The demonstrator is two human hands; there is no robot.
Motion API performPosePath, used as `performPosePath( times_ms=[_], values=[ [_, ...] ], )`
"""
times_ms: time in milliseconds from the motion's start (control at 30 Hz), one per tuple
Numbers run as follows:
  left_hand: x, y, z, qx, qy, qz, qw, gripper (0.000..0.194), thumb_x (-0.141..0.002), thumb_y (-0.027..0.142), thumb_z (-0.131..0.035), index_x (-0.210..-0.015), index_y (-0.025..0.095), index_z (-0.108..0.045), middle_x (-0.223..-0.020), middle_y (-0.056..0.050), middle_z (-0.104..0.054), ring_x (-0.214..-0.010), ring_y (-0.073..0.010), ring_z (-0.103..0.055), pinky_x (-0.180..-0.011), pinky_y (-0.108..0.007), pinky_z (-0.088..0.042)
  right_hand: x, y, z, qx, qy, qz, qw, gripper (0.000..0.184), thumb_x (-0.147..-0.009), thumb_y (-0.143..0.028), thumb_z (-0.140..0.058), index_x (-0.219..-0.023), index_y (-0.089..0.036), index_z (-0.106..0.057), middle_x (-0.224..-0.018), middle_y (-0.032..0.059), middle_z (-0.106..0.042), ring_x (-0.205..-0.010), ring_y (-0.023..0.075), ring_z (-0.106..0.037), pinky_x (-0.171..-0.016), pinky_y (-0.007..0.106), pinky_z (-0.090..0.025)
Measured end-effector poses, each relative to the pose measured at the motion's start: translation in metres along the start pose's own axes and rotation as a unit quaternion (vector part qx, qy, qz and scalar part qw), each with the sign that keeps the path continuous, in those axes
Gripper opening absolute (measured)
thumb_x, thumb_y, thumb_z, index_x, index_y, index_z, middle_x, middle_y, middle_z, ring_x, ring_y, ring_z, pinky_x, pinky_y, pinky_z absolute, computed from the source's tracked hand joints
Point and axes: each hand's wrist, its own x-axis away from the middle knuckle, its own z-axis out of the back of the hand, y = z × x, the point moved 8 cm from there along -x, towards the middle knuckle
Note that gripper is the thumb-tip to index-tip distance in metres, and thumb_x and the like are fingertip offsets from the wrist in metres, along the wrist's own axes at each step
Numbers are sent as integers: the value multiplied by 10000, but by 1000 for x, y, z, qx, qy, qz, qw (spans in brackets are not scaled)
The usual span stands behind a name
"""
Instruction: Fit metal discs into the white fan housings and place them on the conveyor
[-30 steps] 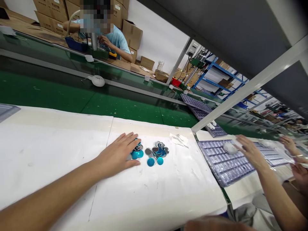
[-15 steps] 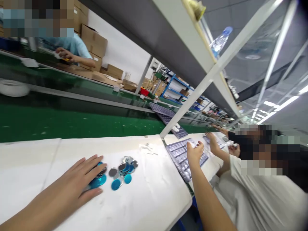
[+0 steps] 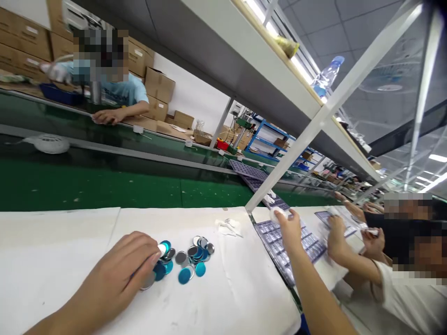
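Note:
My left hand [image 3: 122, 270] is closed, its fingers curled together at the left pile of round discs [image 3: 168, 266], some blue and some silver. Whatever sits between its fingertips is hidden, though a bright disc shows right beside them. A second pile of blue and silver discs [image 3: 195, 256] lies a little to the right. My right hand [image 3: 291, 230] is raised over the near end of a compartmented plastic tray [image 3: 272, 242], pinching a white round part [image 3: 277, 214] between thumb and fingers. Clear pieces sit in the tray's compartments.
Small white scraps [image 3: 228, 227] lie on the white table cover [image 3: 230, 279]. Beyond it runs a green conveyor belt [image 3: 150, 188] carrying stacked trays [image 3: 251, 174] and a white round housing [image 3: 52, 144]. A slanting white post [image 3: 289, 158] rises near my right hand. Co-workers sit across and at right.
My left hand has gone from lying spread over the discs to curled fingers at the pile's left side. My right hand now shows the white round part clearly. The whole view has shifted.

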Motion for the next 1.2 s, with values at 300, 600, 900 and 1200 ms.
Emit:
performPosePath(
  times_ms=[300, 600, 900, 1200],
  values=[
    [28, -18, -34, 564, -12, 364, 741, 427, -906, 513, -515, -1249, 272, -596, -1111, -77, -691, -928, -253, -625, -796, -363, -528, 273, -116, -157, -205, -483, 217, 823, 986, -638, -319, -840, -1465, -353, -305, -1325, 72, -533, -1156, 287, -555, -816, 381, -550],
    [27, -34, -29, 568, 23, 398, 720, 512, -853, 562, -579, -1233, 220, -548, -697, -24, -660, -552, -173, -542, -483, -274, -420, 182, -70, -117, 185, -449, 331, 809, 261, -885, -200, -519, -1096, -265, -657, -995, 44, -644, -885, 221, -608, -799, 344, -458],
    [27, -30, -27, 535, -3, 382, 753, 478, -853, 576, -565, -1174, 224, -549, -706, -13, -656, -484, -150, -490, -536, -299, -406, 185, -40, -130, 163, -464, 300, 818, 142, -821, -195, -609, -957, -235, -616, -800, -15, -564, -740, 173, -546, -658, 271, -410],
    [23, -27, -26, 525, -11, 366, 769, 358, -879, 535, -558, -962, 188, -590, -687, -19, -659, -501, -138, -511, -543, -291, -400, 179, -56, -147, 105, -480, 271, 828, 129, -919, -267, -484, -1027, -220, -537, -721, -36, -620, -673, 157, -627, -636, 262, -452]
  ],
)
